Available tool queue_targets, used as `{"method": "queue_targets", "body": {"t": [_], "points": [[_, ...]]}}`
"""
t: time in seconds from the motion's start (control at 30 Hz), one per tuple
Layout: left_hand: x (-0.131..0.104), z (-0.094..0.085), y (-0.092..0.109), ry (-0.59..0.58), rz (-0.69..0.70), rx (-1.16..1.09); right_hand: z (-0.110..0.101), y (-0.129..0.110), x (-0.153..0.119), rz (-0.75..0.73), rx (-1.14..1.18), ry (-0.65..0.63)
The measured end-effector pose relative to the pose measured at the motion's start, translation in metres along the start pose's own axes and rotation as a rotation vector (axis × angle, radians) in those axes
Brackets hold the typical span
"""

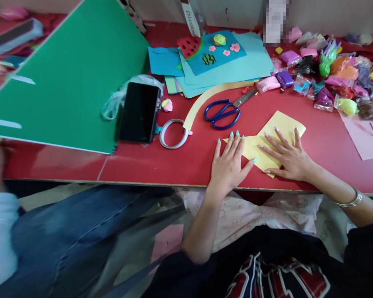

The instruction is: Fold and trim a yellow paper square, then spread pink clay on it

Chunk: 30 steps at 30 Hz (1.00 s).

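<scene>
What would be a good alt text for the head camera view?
A person's left hand and right hand lie spread on yellow paper on a red table. Blue-handled scissors lie beyond, with colourful wrapped packets farther right.

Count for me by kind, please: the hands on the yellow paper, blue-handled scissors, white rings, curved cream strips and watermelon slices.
Left hand and right hand on yellow paper: 2
Blue-handled scissors: 1
White ring: 1
Curved cream strip: 1
Watermelon slice: 1
Total: 6
</scene>
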<state>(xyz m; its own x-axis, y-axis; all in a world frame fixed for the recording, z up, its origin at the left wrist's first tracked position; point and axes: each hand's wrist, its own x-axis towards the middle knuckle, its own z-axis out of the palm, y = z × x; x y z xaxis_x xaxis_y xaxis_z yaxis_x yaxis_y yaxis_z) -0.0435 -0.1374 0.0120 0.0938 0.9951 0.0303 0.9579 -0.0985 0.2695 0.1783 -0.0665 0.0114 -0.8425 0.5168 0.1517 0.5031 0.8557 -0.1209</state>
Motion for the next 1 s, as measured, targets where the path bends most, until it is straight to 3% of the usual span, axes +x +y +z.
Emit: {"method": "queue_targets", "body": {"t": [1.0], "points": [[-0.0005, 0.0010, -0.0012, -0.003, -0.012, -0.003, 0.0020, 0.0023, 0.0013, 0.006, 0.043, -0.011]]}}
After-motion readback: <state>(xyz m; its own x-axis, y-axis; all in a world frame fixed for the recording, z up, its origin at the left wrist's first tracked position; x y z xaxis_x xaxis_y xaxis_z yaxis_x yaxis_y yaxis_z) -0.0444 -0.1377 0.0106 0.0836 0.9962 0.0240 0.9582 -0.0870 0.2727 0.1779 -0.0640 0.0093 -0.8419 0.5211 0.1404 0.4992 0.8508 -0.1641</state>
